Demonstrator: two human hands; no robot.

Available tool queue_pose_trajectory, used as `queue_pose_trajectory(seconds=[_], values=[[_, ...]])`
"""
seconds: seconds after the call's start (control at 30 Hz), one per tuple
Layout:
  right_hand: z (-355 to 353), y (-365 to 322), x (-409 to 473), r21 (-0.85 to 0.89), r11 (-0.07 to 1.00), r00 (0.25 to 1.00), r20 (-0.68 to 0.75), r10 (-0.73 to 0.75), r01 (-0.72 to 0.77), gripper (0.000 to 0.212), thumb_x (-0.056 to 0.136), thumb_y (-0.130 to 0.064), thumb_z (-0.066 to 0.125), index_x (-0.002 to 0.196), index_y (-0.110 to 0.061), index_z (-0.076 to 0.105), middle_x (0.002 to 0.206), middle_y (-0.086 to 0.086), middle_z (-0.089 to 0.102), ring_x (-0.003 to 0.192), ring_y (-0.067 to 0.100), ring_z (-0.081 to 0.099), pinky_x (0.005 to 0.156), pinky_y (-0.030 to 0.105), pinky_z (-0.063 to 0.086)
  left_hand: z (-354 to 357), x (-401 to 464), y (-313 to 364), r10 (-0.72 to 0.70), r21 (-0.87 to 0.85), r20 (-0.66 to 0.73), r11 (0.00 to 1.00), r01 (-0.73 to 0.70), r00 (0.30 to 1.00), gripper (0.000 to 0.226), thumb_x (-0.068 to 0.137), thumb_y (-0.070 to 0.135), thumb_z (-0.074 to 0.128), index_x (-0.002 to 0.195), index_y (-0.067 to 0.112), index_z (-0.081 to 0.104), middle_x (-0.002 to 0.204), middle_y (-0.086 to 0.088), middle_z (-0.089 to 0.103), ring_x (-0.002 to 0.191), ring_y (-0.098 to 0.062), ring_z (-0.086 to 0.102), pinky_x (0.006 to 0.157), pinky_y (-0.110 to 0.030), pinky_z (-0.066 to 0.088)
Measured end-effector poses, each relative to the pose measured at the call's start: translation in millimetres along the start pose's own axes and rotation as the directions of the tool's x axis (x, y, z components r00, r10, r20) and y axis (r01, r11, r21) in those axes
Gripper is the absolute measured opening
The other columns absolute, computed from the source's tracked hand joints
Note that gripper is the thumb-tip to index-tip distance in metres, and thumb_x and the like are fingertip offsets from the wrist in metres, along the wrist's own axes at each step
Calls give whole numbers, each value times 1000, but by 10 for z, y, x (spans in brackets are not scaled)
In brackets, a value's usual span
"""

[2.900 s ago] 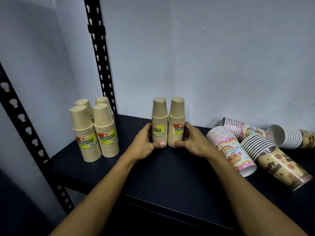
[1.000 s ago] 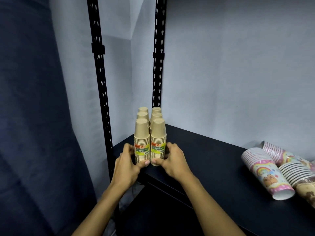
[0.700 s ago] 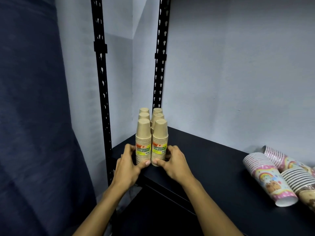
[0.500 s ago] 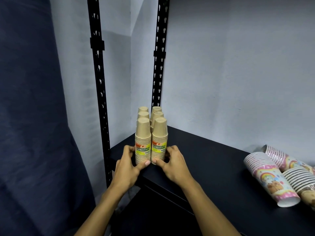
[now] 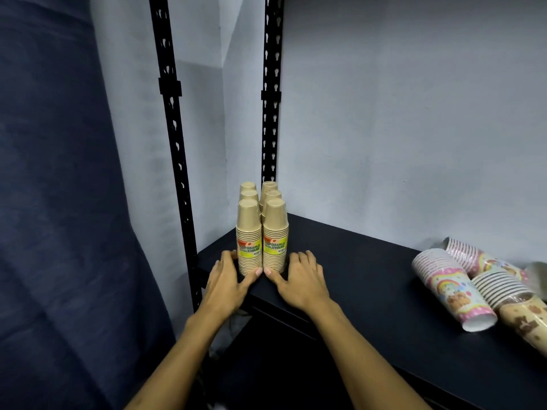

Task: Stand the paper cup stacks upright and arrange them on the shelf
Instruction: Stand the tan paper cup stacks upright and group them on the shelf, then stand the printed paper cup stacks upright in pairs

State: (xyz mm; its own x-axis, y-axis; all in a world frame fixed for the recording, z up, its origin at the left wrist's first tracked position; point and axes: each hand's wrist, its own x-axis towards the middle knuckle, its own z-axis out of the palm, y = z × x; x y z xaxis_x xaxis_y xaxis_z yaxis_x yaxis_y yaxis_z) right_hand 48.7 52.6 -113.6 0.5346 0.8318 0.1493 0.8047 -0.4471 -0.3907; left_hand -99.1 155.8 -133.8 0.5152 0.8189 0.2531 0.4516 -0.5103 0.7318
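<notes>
Several tan paper cup stacks with yellow labels stand upright in two rows at the left corner of the dark shelf. The front left stack and front right stack stand side by side. My left hand lies low at the left stack's base and my right hand at the right stack's base. Their fingers are spread and both thumbs touch the bottom rims. A pink rainbow cup stack, a second pink stack and a brown-patterned stack lie on their sides at the right.
Two black slotted uprights, the front post and the rear post, frame the shelf's left end. A dark blue curtain hangs at the left. A grey wall backs the shelf. Bare shelf surface lies between the upright stacks and the toppled ones.
Both hands slid two tan stacks from the shelf's middle to the left corner in front of the others. Since half a second ago, the fingers have loosened and flattened.
</notes>
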Motion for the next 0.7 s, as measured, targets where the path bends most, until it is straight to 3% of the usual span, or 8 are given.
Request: queue_pose_trajectory(seconds=[0.1,0.2,0.33,0.47,0.57,0.7], values=[[-43,40,-162,-117,993,998,58,24,-17,87,96,-72,25,158,-11,24,167,12,16,156,29,5,125,47,7,-34,-82,-4,-71,171,43,983,63,997,105,81,82,48,155,12,22,166,-11,22,155,-29,13,126,-44,15],[-118,158,-364,-137,990,993,104,47,-33,83,96,-72,21,161,-19,15,169,5,7,156,25,0,125,47,0,-21,-203,13,-53,319,37,947,38,998,108,86,82,37,159,6,14,169,-14,6,157,-25,-5,126,-41,1],[-285,377,-668,-153,988,989,142,49,-27,80,95,-74,18,161,-29,13,170,-2,4,156,20,-3,125,48,-3,-21,-445,156,-82,431,71,901,44,994,105,90,79,27,160,4,9,170,-13,0,157,-26,-9,127,-41,-1],[-509,710,-1057,-141,989,992,112,56,-40,77,95,-73,21,160,-30,19,169,-4,9,156,16,2,126,46,1,39,-773,383,-54,463,87,886,8,995,103,92,79,24,160,2,12,169,-15,9,157,-25,1,127,-40,4],[-659,1009,-1392,-165,984,994,68,87,-74,74,95,-72,21,158,-34,22,169,-5,12,156,14,4,126,45,3,206,-1067,576,57,460,148,880,-120,987,96,93,77,22,160,7,19,169,-12,13,157,-25,2,127,-40,2],[-863,1362,-1819,-196,979,990,113,83,-60,65,96,-72,20,156,-47,17,169,-9,9,156,11,1,125,47,3,500,-1317,904,212,389,318,859,-332,924,81,94,77,20,159,30,24,170,-7,12,157,-24,-4,127,-41,-2]])
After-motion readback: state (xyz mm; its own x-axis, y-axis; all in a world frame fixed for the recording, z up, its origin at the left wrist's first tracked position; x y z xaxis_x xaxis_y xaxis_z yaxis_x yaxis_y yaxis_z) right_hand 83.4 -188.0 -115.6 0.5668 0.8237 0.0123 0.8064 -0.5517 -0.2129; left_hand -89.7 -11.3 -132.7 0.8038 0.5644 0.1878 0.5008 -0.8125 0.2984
